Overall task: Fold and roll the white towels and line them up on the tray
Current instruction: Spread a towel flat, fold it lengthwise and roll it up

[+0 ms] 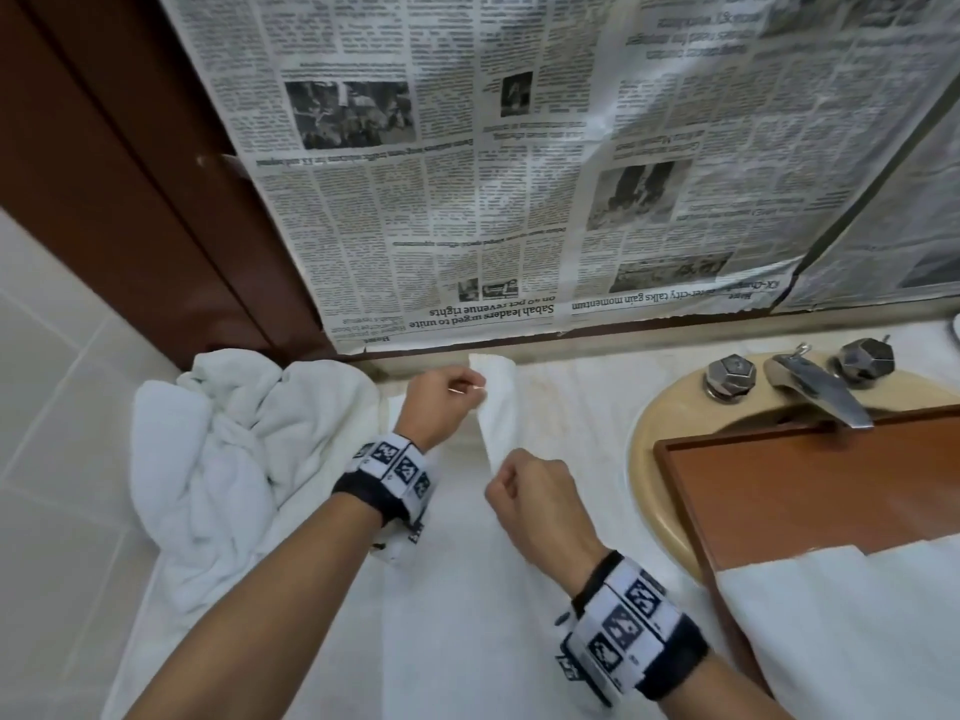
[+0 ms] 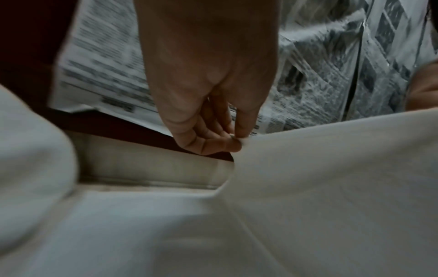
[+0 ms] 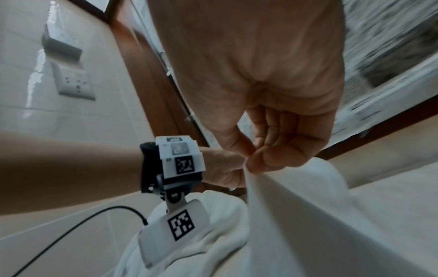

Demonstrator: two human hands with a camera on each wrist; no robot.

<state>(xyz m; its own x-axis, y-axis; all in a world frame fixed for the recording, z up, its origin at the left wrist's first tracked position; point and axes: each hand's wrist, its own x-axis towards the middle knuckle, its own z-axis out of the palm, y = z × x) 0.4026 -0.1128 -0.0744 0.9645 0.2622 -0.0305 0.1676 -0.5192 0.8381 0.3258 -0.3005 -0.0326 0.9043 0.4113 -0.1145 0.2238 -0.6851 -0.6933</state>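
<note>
Newspaper-covered wall (image 1: 467,174) behind washroom bench (image 1: 582,402). White towel (image 1: 498,407) lifted over bench, left hand (image 1: 441,402) and right hand (image 1: 535,491) each pinching an edge. Advisable: keep edge taut, align corners before folding. Tray (image 1: 779,491) beside, across basin.

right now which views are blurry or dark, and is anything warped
Head view: bright and sharp, wide-angle bending the newspaper and wooden tray edges. Left wrist view: dim, newspaper smeared, left hand soft. Right wrist view: dim, the pinched white towel blurred, right hand looming large.
</note>
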